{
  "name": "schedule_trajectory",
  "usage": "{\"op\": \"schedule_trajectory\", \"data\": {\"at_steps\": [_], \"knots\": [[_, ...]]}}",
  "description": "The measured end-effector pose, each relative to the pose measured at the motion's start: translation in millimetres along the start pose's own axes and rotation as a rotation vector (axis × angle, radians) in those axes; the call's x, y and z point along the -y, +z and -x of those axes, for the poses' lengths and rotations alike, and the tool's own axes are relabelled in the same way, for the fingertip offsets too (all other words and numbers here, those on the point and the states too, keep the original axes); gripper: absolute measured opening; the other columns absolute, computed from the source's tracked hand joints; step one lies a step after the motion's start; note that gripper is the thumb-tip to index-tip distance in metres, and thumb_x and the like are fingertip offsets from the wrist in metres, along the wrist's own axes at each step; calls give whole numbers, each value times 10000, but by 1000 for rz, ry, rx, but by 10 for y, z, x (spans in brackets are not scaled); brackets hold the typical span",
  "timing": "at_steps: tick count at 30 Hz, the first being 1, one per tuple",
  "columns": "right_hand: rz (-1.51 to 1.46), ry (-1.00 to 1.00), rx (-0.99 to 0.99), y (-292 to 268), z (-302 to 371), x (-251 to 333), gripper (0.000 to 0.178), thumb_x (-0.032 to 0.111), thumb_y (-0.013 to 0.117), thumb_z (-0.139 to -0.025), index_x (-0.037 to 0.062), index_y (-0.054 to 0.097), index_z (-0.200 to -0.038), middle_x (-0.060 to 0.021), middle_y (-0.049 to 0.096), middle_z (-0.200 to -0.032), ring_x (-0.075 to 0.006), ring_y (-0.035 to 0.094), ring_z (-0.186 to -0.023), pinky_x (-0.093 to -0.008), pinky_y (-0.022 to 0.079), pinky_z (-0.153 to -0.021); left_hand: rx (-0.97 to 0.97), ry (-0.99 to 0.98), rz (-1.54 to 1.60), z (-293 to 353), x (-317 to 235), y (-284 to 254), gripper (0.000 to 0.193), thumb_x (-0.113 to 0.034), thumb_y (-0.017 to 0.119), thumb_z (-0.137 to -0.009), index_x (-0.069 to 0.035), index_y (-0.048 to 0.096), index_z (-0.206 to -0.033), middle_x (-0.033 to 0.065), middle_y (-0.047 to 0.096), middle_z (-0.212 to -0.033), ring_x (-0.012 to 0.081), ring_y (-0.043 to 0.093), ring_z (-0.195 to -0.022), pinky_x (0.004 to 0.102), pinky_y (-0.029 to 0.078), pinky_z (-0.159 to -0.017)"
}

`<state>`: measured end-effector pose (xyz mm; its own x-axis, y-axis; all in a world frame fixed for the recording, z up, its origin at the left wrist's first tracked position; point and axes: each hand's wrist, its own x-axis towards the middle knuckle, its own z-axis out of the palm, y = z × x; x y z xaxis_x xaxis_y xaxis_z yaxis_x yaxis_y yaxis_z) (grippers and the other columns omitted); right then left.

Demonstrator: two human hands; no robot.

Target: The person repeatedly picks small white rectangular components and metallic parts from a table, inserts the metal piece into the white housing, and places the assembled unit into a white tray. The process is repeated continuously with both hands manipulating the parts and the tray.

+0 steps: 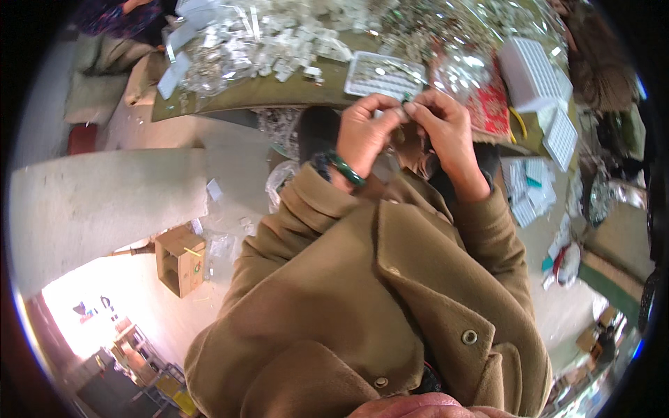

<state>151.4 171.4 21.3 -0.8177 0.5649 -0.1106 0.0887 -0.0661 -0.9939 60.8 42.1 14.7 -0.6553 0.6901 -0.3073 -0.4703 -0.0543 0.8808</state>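
Both hands meet above the near edge of the table, fingertips almost touching. My left hand (366, 132), with a green bangle (346, 169) at its wrist, pinches at a tiny dark green piece (406, 99). My right hand (446, 129) closes thumb and forefinger on the same spot. The piece is too small to name and mostly covered by the fingertips. Just beyond the hands lies a white tray (385, 85) with small shiny pieces in it. To its right, a clear plastic bag (463, 70) rests on a red patterned cloth (488, 111).
Heaped small clear packets (279, 42) cover the table's far left. At the right stand stacked white gridded trays (527, 73), with a yellow strip (518, 122) near the table edge. On the floor are a cardboard box (180, 261) and loose trays (531, 188). A person's sleeve (115, 17) shows at the upper left.
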Motion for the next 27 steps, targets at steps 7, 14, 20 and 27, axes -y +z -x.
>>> {"op": "schedule_trajectory", "data": {"at_steps": [7,14,20,27], "knots": [[-425,144,122,134,-166,-44,62,54,648,-896,53,617,-950,24,603,-790,-48,516,-624,-194,412,-558,-64,384,-302,-61,-59,-97,49,-38,659,-816,-10,658,-856,-20,638,-756,28,497,-703,220,447,-639],[-655,109,132,217,-162,-20,80,41,598,-932,72,554,-991,-21,626,-874,-104,640,-713,-242,554,-595,60,504,-511,-151,-189,-314,83,-17,661,-777,-7,669,-858,56,659,-855,132,620,-817,285,486,-740],[-667,186,90,222,-203,-88,101,32,575,-943,86,551,-1025,-25,625,-896,-146,678,-800,-253,563,-641,61,420,-472,-159,-498,-536,137,-120,669,-868,-2,681,-937,22,674,-850,80,604,-821,249,491,-733],[-627,215,105,265,-218,-64,66,57,546,-951,97,494,-960,16,493,-751,-83,470,-617,-251,419,-564,-497,1074,-991,-678,-1548,-1411,218,-196,585,-946,-11,650,-850,65,598,-707,161,548,-636,288,426,-593]]}}
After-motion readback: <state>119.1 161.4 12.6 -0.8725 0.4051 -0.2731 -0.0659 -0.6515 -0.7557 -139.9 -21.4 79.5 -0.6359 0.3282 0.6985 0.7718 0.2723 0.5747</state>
